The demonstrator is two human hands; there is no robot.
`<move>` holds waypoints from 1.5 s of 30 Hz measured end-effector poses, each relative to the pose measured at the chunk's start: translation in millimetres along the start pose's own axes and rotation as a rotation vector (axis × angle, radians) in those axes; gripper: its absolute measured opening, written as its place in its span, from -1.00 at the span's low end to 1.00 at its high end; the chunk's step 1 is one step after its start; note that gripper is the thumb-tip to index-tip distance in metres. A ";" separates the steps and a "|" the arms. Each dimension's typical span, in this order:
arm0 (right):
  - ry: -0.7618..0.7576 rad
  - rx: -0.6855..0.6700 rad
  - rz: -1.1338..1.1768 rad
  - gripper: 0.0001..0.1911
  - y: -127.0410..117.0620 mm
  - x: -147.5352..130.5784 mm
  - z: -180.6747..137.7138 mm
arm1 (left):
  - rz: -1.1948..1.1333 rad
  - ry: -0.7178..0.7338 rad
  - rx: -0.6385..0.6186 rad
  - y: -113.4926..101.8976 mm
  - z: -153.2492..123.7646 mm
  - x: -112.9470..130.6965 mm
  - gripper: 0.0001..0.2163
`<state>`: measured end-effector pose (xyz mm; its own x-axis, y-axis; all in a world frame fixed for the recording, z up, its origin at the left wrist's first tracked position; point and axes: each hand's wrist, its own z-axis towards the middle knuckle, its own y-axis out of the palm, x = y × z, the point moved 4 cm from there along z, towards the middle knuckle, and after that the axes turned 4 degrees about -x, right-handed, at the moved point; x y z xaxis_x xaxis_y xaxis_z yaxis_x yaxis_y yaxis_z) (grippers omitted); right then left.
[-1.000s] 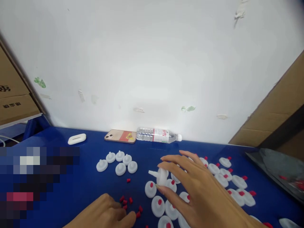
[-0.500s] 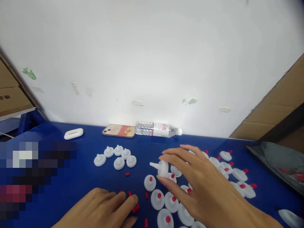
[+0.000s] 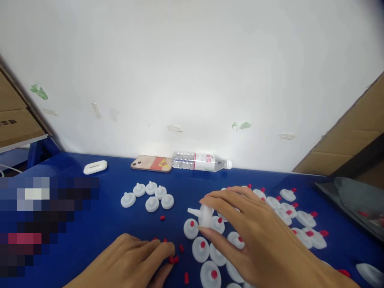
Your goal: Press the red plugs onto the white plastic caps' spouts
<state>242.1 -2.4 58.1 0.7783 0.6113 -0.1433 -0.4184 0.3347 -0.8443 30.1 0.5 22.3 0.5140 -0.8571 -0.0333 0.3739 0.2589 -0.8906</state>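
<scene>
My right hand (image 3: 255, 240) holds a white round plastic cap with a nozzle (image 3: 204, 215) between thumb and fingers, its nozzle pointing left, just above a spread of white caps with red plugs (image 3: 200, 249). My left hand (image 3: 135, 262) rests low on the blue table (image 3: 99, 224), its fingertips on small red plugs (image 3: 174, 259). More loose red plugs (image 3: 162, 218) lie between the hands. A group of plain white caps without plugs (image 3: 152, 197) sits further back on the left.
A phone (image 3: 151, 163) and a lying water bottle (image 3: 201, 161) rest against the white wall. A white case (image 3: 95, 167) lies at the back left. Cardboard boxes (image 3: 18, 124) flank both sides, and a dark tray (image 3: 354, 204) is on the right.
My left hand has slid forward onto the red plugs and its fingers have closed over them. My right hand keeps the cap, shifting slightly. The view has tilted a little.
</scene>
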 end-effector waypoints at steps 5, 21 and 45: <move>-0.037 -0.013 0.000 -0.80 -2.1 -4.9 1.3 | -0.188 -0.183 0.099 -5.0 -1.8 -11.0 -0.92; -0.225 0.066 -0.025 -0.76 4.3 -20.4 -2.0 | -0.499 -0.269 0.083 2.8 -6.2 -17.6 -0.77; -0.230 0.106 -0.023 -0.70 3.5 -34.4 -3.5 | -0.333 -0.201 0.106 -2.2 -6.5 -11.0 -0.80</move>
<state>215.5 -24.7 58.3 0.6662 0.7457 0.0067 -0.4579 0.4162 -0.7856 18.5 6.5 21.7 0.4884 -0.8003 0.3477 0.6179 0.0358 -0.7855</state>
